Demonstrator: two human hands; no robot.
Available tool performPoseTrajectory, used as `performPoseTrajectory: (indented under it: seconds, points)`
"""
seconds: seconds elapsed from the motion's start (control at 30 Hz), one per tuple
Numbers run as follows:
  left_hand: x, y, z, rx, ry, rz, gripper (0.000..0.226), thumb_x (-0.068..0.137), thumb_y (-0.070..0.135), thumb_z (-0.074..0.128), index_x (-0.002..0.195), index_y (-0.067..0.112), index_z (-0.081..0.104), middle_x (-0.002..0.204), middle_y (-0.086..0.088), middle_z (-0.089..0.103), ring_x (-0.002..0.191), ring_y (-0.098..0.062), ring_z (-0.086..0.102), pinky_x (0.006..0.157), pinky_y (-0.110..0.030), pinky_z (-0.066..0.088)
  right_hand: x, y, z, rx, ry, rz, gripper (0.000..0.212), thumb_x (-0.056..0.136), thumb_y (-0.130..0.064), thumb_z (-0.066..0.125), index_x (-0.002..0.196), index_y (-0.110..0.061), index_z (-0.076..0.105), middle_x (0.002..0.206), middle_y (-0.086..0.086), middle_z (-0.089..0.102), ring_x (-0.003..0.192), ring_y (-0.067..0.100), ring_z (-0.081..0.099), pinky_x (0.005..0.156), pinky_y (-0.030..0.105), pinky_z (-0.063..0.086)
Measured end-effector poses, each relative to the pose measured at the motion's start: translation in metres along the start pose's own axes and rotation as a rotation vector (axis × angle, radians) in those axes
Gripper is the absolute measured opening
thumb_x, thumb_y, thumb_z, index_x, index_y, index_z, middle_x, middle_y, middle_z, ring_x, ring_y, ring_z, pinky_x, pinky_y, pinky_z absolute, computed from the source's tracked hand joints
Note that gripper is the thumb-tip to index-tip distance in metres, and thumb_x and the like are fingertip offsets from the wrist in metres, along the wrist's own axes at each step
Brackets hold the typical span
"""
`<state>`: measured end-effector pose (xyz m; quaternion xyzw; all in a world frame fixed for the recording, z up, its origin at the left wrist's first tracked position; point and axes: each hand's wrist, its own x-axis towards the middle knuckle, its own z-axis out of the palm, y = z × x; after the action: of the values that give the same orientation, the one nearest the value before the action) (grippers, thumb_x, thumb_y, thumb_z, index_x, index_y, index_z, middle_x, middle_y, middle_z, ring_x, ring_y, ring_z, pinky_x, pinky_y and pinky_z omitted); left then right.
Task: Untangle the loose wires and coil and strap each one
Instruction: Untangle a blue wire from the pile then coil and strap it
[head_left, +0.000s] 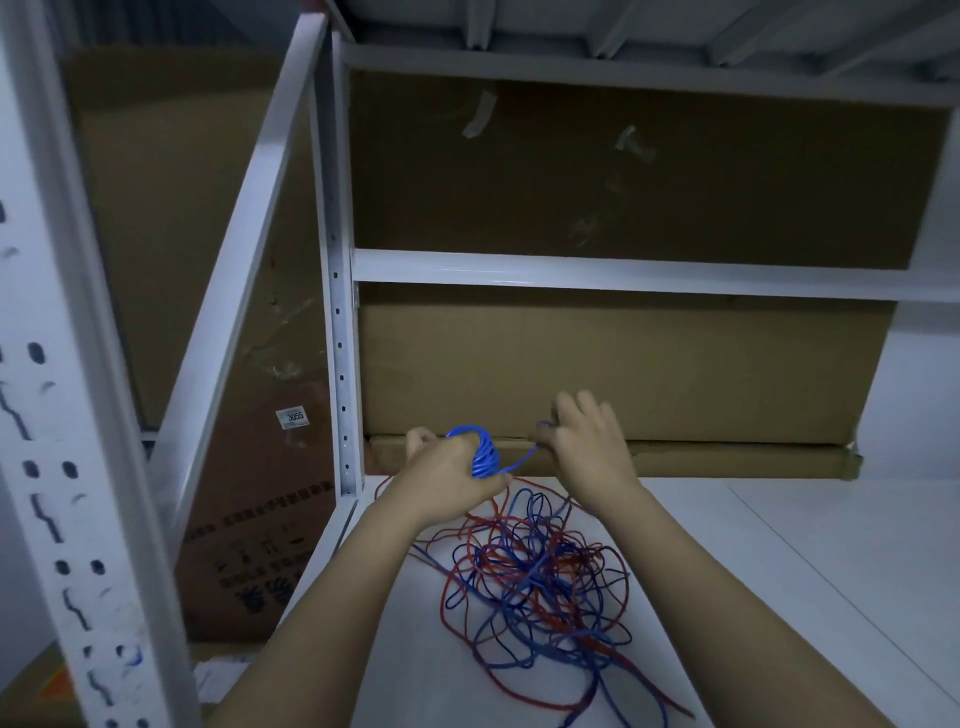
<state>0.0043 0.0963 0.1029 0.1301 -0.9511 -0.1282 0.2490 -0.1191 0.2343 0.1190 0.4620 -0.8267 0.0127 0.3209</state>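
Gripping the blue coil (480, 449), our left hand (447, 475) closes round it. Our right hand (584, 441) pinches its free strand (522, 460) beside it, above the tangle (535, 577) on the shelf (779, 597).

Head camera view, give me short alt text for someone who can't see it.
A person's left hand holds a blue wire coil while the right hand pinches the strand leading from it, above a tangle of red and blue wires on a white shelf. Cardboard boxes stand behind, within a white metal rack.
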Motion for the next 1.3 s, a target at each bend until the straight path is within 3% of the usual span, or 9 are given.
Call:
performPoseTrajectory:
  seconds: [0.1, 0.33, 0.4, 0.5, 0.6, 0.7, 0.9, 1.07, 1.3]
  points:
    - [0.005, 0.013, -0.013, 0.001, -0.028, 0.004, 0.050, 0.089, 0.063, 0.045, 0.063, 0.022, 0.034, 0.059, 0.007, 0.040, 0.065, -0.007, 0.042, 0.087, -0.032, 0.022, 0.019, -0.016, -0.009, 0.067, -0.034, 0.002, 0.031, 0.091, -0.016, 0.053, 0.119, -0.024, 0.064, 0.116, 0.006, 0.051, 0.113, 0.029, 0.044, 0.082, 0.035, 0.034]
    - [0.002, 0.000, -0.040, -0.307, 0.249, -0.182, 0.045, 0.091, 0.052, 0.051, 0.060, 0.020, 0.046, 0.057, 0.004, 0.052, 0.075, -0.015, 0.053, 0.083, -0.032, 0.028, 0.002, -0.001, -0.013, 1.148, -0.046, 0.173, 0.009, 0.088, -0.017, 0.067, 0.089, -0.017, 0.075, 0.079, -0.012, 0.071, 0.077, -0.001, 0.065, 0.068, 0.014, 0.048]
    - [0.004, -0.001, -0.042, -0.310, 0.306, -0.247, 0.045, 0.091, 0.052, 0.052, 0.061, 0.019, 0.045, 0.059, 0.002, 0.052, 0.080, -0.020, 0.054, 0.086, -0.033, 0.027, -0.004, -0.001, -0.012, 1.202, -0.153, 0.186, 0.015, 0.093, -0.017, 0.060, 0.098, -0.017, 0.074, 0.084, -0.019, 0.069, 0.080, -0.010, 0.062, 0.071, 0.008, 0.043]
    - [0.007, 0.001, -0.039, -0.486, 0.240, -0.278, 0.042, 0.090, 0.049, 0.058, 0.062, 0.019, 0.050, 0.054, 0.004, 0.055, 0.073, -0.023, 0.057, 0.094, -0.046, 0.040, -0.004, 0.006, -0.009, 0.948, -0.284, 0.209, 0.022, 0.099, -0.019, 0.049, 0.108, -0.019, 0.070, 0.101, -0.004, 0.060, 0.104, 0.010, 0.050, 0.090, 0.030, 0.038]
    - [0.008, 0.005, -0.034, -0.622, 0.184, -0.269, 0.041, 0.089, 0.045, 0.061, 0.061, 0.017, 0.053, 0.049, 0.006, 0.051, 0.059, -0.019, 0.050, 0.091, -0.051, 0.041, -0.002, -0.002, -0.012, 0.555, -0.026, 0.198, 0.028, 0.097, -0.017, 0.048, 0.117, -0.024, 0.067, 0.094, -0.002, 0.044, 0.100, 0.016, 0.040, 0.084, 0.027, 0.033]
    - [0.010, 0.009, -0.035, -0.686, 0.212, -0.257, 0.038, 0.088, 0.043, 0.062, 0.070, 0.010, 0.059, 0.050, 0.003, 0.051, 0.052, -0.015, 0.047, 0.072, -0.037, 0.039, -0.004, -0.019, -0.020, 1.002, 0.133, 0.235, 0.030, 0.092, -0.005, 0.049, 0.111, -0.019, 0.068, 0.090, -0.006, 0.050, 0.078, 0.002, 0.051, 0.068, 0.012, 0.038]
    - [0.013, 0.012, -0.036, -0.701, 0.257, -0.261, 0.040, 0.088, 0.049, 0.059, 0.067, 0.015, 0.059, 0.052, 0.005, 0.053, 0.052, -0.012, 0.049, 0.071, -0.034, 0.040, -0.016, -0.024, -0.017, 1.372, 0.006, 0.296, 0.013, 0.094, -0.022, 0.059, 0.103, -0.019, 0.068, 0.098, -0.003, 0.068, 0.091, 0.008, 0.064, 0.078, 0.018, 0.049]
    - [0.010, 0.004, -0.024, -0.489, 0.237, -0.257, 0.049, 0.087, 0.061, 0.053, 0.062, 0.018, 0.050, 0.050, 0.008, 0.050, 0.051, -0.009, 0.048, 0.072, -0.034, 0.040, -0.018, -0.013, -0.027, 1.730, -0.037, 0.399, 0.021, 0.097, -0.011, 0.051, 0.088, -0.008, 0.070, 0.068, 0.001, 0.064, 0.059, 0.013, 0.059, 0.064, 0.025, 0.054]
    - [0.007, -0.009, -0.014, -0.301, 0.221, -0.257, 0.055, 0.086, 0.067, 0.043, 0.062, 0.019, 0.042, 0.057, 0.004, 0.047, 0.063, -0.014, 0.051, 0.083, -0.035, 0.025, -0.022, 0.006, -0.037, 2.101, -0.506, 0.282, 0.031, 0.072, -0.017, 0.064, 0.098, -0.001, 0.070, 0.087, 0.008, 0.064, 0.084, 0.017, 0.061, 0.091, 0.035, 0.052]
